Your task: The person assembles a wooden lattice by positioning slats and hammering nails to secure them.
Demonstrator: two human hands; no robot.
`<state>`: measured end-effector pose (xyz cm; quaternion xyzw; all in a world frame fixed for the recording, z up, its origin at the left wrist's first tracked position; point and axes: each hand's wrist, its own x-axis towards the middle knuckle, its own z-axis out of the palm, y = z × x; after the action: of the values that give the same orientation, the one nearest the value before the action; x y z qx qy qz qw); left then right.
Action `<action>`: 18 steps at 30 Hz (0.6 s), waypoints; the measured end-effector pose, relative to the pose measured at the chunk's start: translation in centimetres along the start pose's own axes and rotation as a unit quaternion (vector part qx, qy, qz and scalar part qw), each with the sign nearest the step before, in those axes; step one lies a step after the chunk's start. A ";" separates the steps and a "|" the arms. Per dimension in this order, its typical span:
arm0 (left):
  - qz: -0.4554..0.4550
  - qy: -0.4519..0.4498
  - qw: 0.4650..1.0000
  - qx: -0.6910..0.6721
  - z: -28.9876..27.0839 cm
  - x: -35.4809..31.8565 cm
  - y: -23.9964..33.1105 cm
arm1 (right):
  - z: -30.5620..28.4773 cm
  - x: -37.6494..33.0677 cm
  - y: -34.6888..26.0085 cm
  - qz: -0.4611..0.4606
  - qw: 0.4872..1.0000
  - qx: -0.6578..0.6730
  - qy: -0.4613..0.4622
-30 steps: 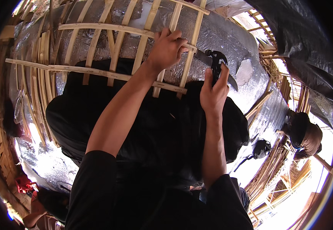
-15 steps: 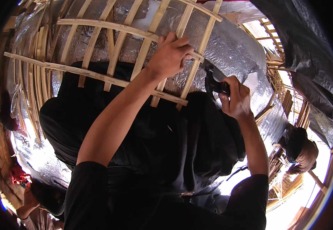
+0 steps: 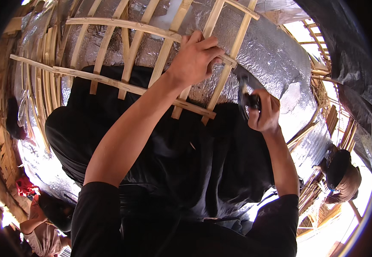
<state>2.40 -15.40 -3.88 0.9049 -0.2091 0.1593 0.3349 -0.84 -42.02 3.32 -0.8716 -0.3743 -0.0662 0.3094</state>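
Note:
A lattice of pale bamboo or wooden slats (image 3: 109, 79) lies over my lap, with several strips crossing long rails. My left hand (image 3: 196, 58) is closed around the middle rail, close to its right end. In my right hand (image 3: 265, 110) is a hand saw (image 3: 252, 79) with a black loop-shaped handle; my fingers wrap the grip. The saw's dark blade runs up and left to the end of that rail and meets it there. The blade's far part is hidden behind or under the slats.
Loose slats (image 3: 47, 64) stand in a bundle at the left. Crinkled silver sheeting (image 3: 275, 51) spreads beneath the lattice. One person (image 3: 44, 222) is at the lower left, another (image 3: 344, 175) at the right beside bamboo strips. Dark plastic sheeting (image 3: 348, 64) hangs at the upper right.
The saw has drawn back a little toward me from the rail end, and more of its blade shows. My left hand keeps its hold. The whole view has shifted slightly.

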 end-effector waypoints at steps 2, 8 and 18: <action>-0.001 -0.011 1.000 -0.001 0.2 0.2 0.2 | 1.0 -0.6 1.2 0.065 0.980 -0.140 -0.128; 0.011 0.006 1.000 0.007 0.3 0.5 0.1 | -0.3 -0.9 1.4 -0.043 0.996 -0.039 -0.075; 0.003 0.017 1.000 0.012 0.6 0.1 -0.1 | 0.4 0.3 -0.5 0.114 0.969 -0.129 -0.177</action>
<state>2.64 -15.84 -4.32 0.9054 -0.2043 0.1778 0.3268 -0.98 -41.35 3.33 -0.9389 -0.3097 0.0770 0.1289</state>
